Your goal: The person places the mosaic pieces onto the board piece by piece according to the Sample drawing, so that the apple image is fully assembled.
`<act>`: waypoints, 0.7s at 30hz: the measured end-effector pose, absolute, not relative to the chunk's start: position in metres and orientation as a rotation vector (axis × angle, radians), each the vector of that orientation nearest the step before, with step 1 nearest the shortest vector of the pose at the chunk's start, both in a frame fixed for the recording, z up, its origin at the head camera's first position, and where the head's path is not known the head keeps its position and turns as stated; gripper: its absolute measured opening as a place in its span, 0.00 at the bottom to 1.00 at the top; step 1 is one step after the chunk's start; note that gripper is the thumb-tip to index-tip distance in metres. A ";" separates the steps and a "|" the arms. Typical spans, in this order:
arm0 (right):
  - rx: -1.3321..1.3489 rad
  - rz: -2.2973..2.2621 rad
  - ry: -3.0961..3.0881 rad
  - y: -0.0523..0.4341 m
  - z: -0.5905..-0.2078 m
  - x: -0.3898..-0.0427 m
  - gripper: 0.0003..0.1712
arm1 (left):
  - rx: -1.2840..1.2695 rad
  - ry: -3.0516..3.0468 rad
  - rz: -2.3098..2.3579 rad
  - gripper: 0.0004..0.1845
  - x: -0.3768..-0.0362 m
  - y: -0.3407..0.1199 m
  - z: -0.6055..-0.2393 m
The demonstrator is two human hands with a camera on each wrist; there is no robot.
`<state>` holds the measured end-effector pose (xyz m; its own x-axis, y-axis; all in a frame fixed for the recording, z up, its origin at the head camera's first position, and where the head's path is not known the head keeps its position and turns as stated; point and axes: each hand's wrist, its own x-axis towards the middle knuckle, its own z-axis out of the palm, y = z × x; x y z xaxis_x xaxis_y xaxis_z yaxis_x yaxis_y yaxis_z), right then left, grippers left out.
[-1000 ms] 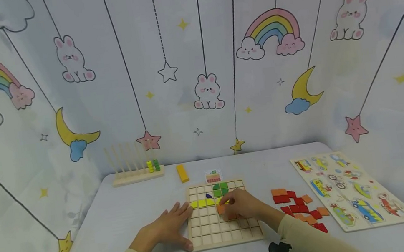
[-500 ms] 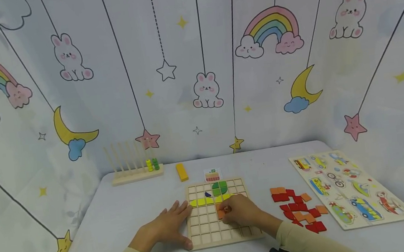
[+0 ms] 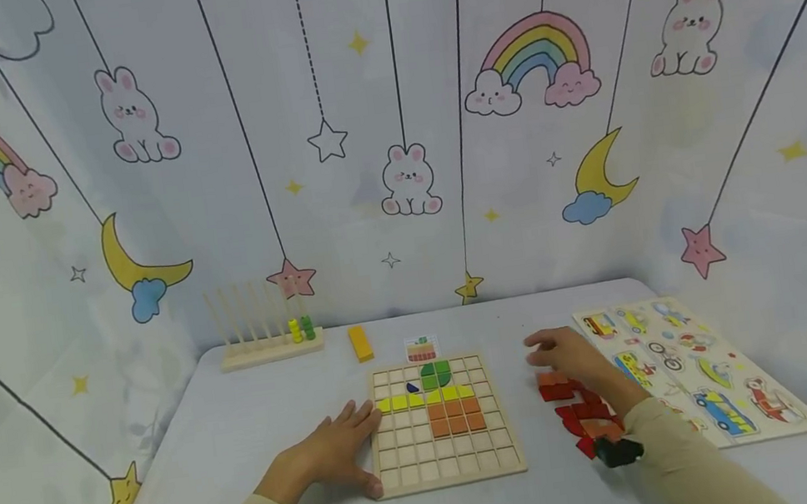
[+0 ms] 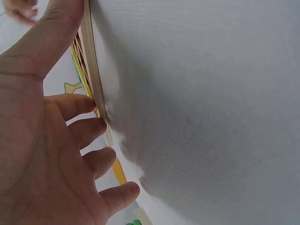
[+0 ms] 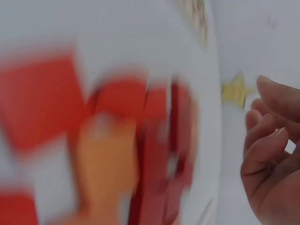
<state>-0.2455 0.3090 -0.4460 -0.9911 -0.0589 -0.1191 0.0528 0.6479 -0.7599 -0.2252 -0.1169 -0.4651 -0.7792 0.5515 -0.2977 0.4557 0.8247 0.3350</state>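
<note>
A wooden grid board (image 3: 468,467) lies on the white table. My left hand (image 3: 333,454) touches its left edge with fingers spread; in the left wrist view the thumb (image 4: 49,35) lies along the board's side. Set in the board are green tiles (image 3: 435,375), a yellow row (image 3: 399,403), a small dark blue piece (image 3: 412,387) and two rows of orange tiles (image 3: 457,416). My right hand (image 3: 571,362) hovers at the far end of a pile of loose red and orange tiles (image 3: 575,420), fingers loosely bent and holding nothing. Red tiles (image 5: 37,98) appear blurred in the right wrist view.
A small picture card (image 3: 422,349) lies behind the board, with a yellow block (image 3: 360,344) to its left. Farther left stands a pegged wooden rack (image 3: 272,353) with yellow and green beads. A vehicle picture puzzle (image 3: 779,420) lies at the right, partly behind my right arm.
My right hand has left the orange tiles on the board and moved right, over the loose pile. Two full orange rows now show there. My left hand stays at the board's edge.
</note>
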 end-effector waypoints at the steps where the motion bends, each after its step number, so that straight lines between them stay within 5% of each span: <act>1: 0.050 -1.231 2.729 0.324 -0.447 -0.245 0.24 | 0.752 2.619 0.347 0.63 -0.226 -0.116 -0.465; 6: 0.137 -1.080 2.704 0.360 -0.459 -0.240 0.21 | 0.750 2.622 0.334 0.64 -0.228 -0.116 -0.467; 14: 0.203 -1.102 2.734 0.354 -0.469 -0.242 0.11 | 0.759 2.628 0.338 0.64 -0.228 -0.118 -0.469; 21: 0.193 -1.636 2.535 0.341 -0.467 -0.252 0.28 | 0.751 2.632 0.330 0.64 -0.227 -0.117 -0.468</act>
